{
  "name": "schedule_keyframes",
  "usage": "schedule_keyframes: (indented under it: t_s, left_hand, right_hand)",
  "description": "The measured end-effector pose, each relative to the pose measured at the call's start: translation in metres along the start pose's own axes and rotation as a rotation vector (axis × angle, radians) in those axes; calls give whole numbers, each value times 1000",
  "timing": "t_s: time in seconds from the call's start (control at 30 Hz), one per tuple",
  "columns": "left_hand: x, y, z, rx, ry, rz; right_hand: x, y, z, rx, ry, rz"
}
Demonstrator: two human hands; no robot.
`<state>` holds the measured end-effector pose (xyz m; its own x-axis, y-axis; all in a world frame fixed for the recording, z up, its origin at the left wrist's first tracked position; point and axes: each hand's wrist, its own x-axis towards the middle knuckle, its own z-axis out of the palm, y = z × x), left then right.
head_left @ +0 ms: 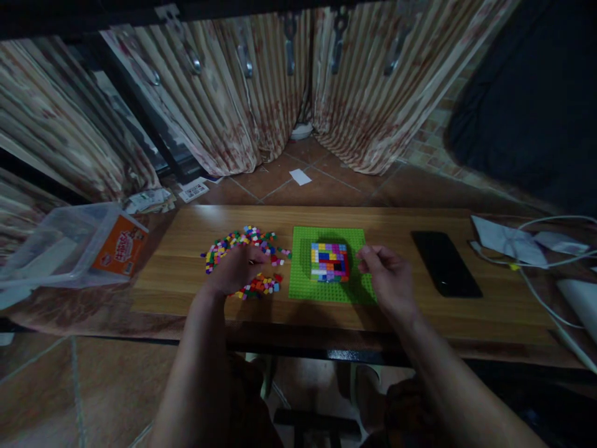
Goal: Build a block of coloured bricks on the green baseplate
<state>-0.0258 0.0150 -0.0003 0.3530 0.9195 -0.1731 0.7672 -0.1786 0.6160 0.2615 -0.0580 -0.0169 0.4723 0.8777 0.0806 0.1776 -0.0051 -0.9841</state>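
Bricks under my left hand, block half built

My left hand [237, 269] lies curled on the loose bricks [242, 249], grip unclear; my right hand [389, 277] hovers pinched, seemingly empty, right of the block [329, 261] on the baseplate [305, 274]; many bricks remain.

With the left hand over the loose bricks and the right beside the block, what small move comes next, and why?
Probably the left hand closes on one brick from the loose pile beneath it. The multicoloured block on the green baseplate looks unfinished on top, and the right hand waits beside it, seemingly holding nothing.
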Motion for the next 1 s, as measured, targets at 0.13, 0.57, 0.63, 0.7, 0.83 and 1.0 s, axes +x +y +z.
schedule_keyframes:
  t_s: [0.13, 0.57, 0.63, 0.7, 0.83, 1.0]
  left_hand:
    - [-3, -5, 0, 102, -30, -23]
    - [-11, -1, -13, 57, 171, -84]
    - [-14, -1, -17, 10, 271, -123]
    - [-16, -1, -21, -62, 384, -156]
    - [-17, 0, -28, -341, 659, -166]
    - [-24, 0, -43, -903, 969, -22]
  right_hand:
    - [-15, -6, 5, -132, -70, -193]
    - [-91, 13, 47, -479, -758, -783]
    - [-88, 13, 49, -502, -756, -710]
    - [-85, 11, 52, -528, -746, -643]
    - [-85, 8, 63, -558, -744, -605]
    - [-91, 13, 75, -554, -744, -619]
